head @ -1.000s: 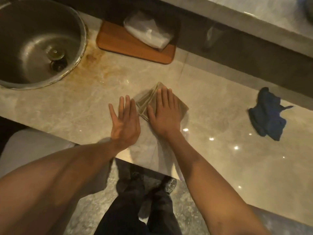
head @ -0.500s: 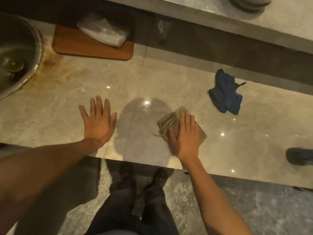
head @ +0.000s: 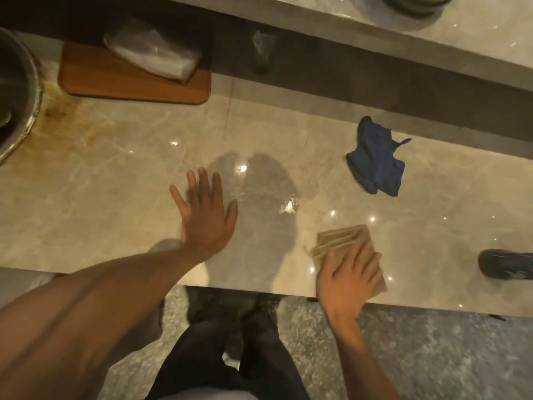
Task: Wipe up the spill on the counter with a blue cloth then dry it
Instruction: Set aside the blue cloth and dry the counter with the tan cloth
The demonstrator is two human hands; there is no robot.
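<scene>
One hand (head: 350, 277) flat on folded tan cloth (head: 346, 241), lying diagonally.

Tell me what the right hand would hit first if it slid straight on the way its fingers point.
Probably the blue cloth. The right hand, flat on the tan cloth, points up-counter and slightly right; only bare counter lies between.

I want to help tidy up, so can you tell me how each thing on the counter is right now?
blue cloth: crumpled, lying loose, untouched.
tan cloth: folded, pressed flat under the right hand.
left hand: open, fingers spread, empty.
counter: shiny, stained brown beside the sink.
wooden board: flat, a plastic bag on it.
</scene>
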